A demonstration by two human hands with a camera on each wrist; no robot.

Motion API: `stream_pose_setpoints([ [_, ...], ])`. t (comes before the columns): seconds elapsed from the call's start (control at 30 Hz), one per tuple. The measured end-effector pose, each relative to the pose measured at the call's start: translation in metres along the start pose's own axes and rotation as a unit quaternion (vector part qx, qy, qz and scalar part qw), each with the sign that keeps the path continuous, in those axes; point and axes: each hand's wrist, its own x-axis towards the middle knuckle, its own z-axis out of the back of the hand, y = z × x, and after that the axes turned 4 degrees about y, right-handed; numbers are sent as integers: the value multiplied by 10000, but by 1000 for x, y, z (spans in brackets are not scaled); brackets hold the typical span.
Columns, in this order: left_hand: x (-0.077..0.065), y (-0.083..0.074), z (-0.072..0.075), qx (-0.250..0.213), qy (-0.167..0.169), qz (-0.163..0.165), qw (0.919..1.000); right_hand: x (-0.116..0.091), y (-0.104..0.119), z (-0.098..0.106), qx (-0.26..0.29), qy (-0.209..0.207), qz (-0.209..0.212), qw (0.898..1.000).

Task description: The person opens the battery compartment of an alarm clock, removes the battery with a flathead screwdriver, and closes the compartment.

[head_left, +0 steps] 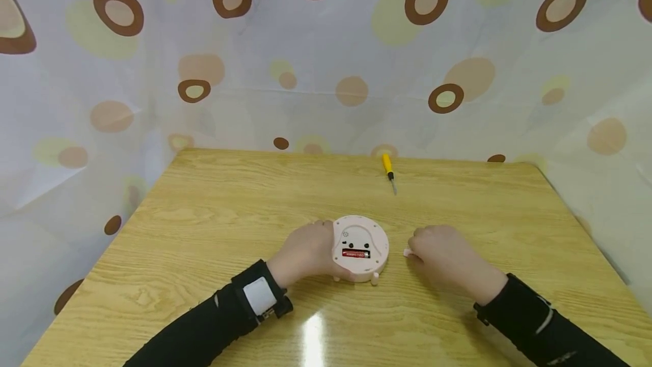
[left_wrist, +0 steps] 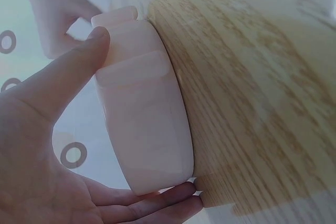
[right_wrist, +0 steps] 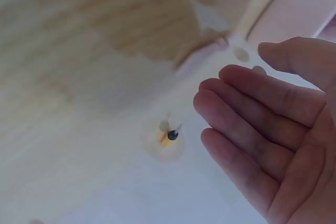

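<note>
A round pale pink clock lies back up on the table, with a red battery in its uncovered slot. My left hand grips it from the left side. In the left wrist view, the thumb presses one side of the clock and fingers reach round the opposite side. To its right, my right hand is low over the table. A small pale pink piece shows at its fingertips. In the right wrist view, that hand's fingers are loosely bent, the thumb apart from them.
A screwdriver with a yellow handle and black collar lies at the table's far side. The wood-grain table meets a white curtain with brown and beige circles behind it and at both sides.
</note>
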Motion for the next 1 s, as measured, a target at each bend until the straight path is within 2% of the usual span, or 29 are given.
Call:
stream_pose_setpoints([
  [0.2, 0, 0, -1, -13, 27, -21, 10000, 14, -8, 11, 80, -87, -160, 9998],
  [0.43, 0, 1, -1, 2, 12, 37, 10000, 48, -20, 29, 357, -118, -361, 9986],
  [0.7, 0, 4, -3, 9, -55, 12, 10000, 90, -45, 45, 287, -228, -510, 9980],
  [1.0, -2, 4, -1, 37, -125, -21, 9999, 117, -69, 55, 130, -284, -835, 9960],
])
